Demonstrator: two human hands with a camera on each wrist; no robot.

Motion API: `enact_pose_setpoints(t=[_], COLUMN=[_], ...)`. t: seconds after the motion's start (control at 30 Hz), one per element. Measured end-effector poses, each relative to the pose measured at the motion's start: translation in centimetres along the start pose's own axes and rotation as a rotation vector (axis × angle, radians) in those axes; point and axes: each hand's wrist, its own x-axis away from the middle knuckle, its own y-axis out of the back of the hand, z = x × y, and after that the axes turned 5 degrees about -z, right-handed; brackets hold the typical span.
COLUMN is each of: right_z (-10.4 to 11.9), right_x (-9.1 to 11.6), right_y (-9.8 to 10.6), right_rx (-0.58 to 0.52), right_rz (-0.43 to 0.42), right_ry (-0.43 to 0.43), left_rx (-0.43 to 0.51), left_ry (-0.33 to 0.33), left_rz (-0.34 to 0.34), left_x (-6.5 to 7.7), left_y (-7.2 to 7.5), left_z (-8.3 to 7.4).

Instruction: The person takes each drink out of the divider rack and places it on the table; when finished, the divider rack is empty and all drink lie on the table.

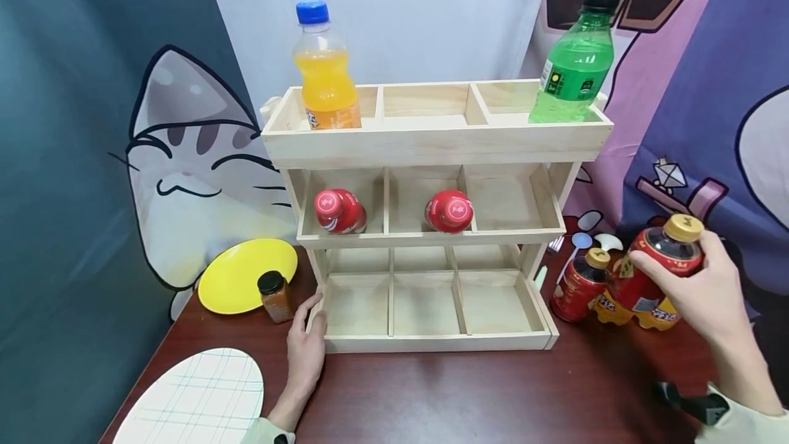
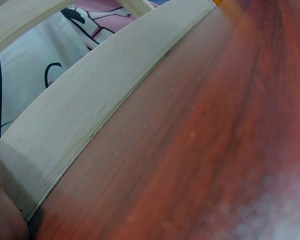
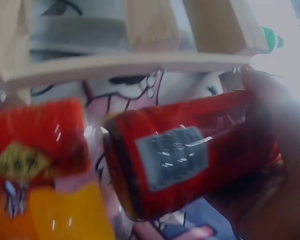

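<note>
A dark drink bottle with a red label and gold cap [image 1: 668,249] is gripped by my right hand [image 1: 709,293], raised to the right of the wooden rack. In the right wrist view the bottle [image 3: 185,155] lies across the picture, fingers and thumb around it. My left hand [image 1: 306,348] rests against the lower left side of the three-tier wooden shelf rack [image 1: 431,344]. An orange soda bottle [image 1: 327,84] and a green soda bottle [image 1: 573,67] stand on the top tier. Two red-capped bottles [image 1: 337,211] sit in the left and middle compartments of the middle tier.
Beside the rack's right side stands another gold-capped red bottle [image 1: 579,286], with orange bottles [image 1: 659,314] behind it. Utensils [image 1: 579,242] are near them. On the left are a yellow plate [image 1: 246,276], a black-lidded jar [image 1: 274,297] and a white checked oval mat [image 1: 191,399].
</note>
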Motion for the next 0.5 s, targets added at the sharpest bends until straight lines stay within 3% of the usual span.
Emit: enact_pose_setpoints(t=[0.33,0.5], right_z=[-2.7,-4.2], right_x=[-0.7,-1.2], right_y=[2.4,3.4], right_rx=[0.193,0.241], right_rz=[0.282,0.363], right_ry=[-0.011,-0.017], left_rx=[-0.003,0.000], left_ry=[0.004,0.006], left_rz=[0.009,-0.001], left_x=[0.0,0.1], left_y=[0.2,0.0], left_z=[-0.4,-0.3])
